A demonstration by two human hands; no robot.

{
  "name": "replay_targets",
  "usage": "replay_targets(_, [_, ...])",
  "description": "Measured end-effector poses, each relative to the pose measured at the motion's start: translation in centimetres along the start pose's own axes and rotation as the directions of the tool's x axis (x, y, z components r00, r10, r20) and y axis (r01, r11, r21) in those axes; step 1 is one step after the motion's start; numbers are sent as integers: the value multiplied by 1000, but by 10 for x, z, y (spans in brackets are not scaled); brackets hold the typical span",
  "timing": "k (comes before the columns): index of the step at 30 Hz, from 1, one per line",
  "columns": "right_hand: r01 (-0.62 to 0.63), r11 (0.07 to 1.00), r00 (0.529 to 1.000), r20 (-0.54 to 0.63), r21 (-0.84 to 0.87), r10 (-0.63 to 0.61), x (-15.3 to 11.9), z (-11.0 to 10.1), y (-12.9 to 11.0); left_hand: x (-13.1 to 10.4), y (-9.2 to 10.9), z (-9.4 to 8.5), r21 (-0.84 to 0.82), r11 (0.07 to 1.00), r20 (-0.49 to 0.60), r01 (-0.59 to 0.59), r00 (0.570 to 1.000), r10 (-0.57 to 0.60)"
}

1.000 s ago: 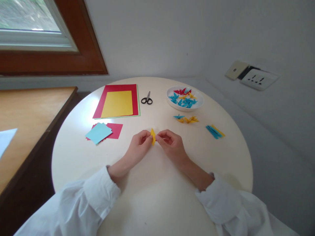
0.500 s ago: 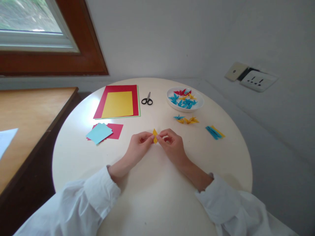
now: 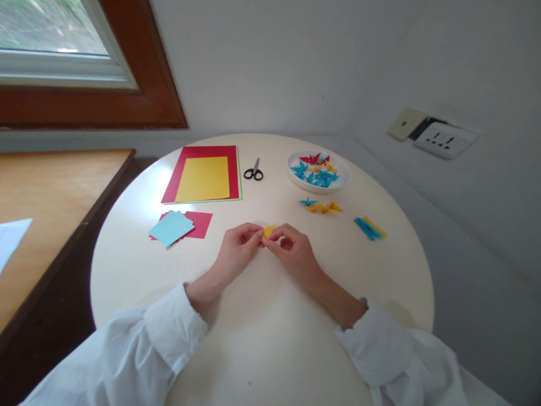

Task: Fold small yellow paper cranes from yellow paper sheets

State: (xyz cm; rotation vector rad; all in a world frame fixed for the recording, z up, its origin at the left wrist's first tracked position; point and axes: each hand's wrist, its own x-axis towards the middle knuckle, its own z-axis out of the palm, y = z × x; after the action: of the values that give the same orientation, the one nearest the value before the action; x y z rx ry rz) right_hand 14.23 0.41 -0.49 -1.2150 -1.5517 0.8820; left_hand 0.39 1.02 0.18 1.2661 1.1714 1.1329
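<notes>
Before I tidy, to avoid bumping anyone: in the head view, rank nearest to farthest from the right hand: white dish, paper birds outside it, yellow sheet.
1. Paper birds: just beyond the right hand.
2. White dish: behind those birds.
3. Yellow sheet: at left, on the red sheet.

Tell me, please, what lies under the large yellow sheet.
A larger red sheet, with a green edge showing beneath it; whether more sheets are hidden between cannot be seen.

Single head-worn view, forward and down over the round table [image 3: 270, 327].
</notes>
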Motion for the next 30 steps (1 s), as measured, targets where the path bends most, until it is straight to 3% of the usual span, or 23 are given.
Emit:
replay_targets(4, [-51,983,999,-9,175,53,1,-2,0,0,2,-1,-63,998,32,4,999,-2])
replay_targets(8, [-60,943,997,58,329,43,2,-2,3,0,-2,-3,-151,989,70,13,998,-3])
replay_targets(13, [-20,958,994,106,287,-11,0,-5,2,1,-6,-5,-223,974,148,39,989,-5])
replay_targets(20, [-29,966,1000,11,257,27,1,-6,1,-1,0,-4,-312,949,140,42,990,2])
replay_targets(30, [-15,952,998,-49,307,31,2,-4,0,-4,6,-3,-134,990,44,-37,998,44])
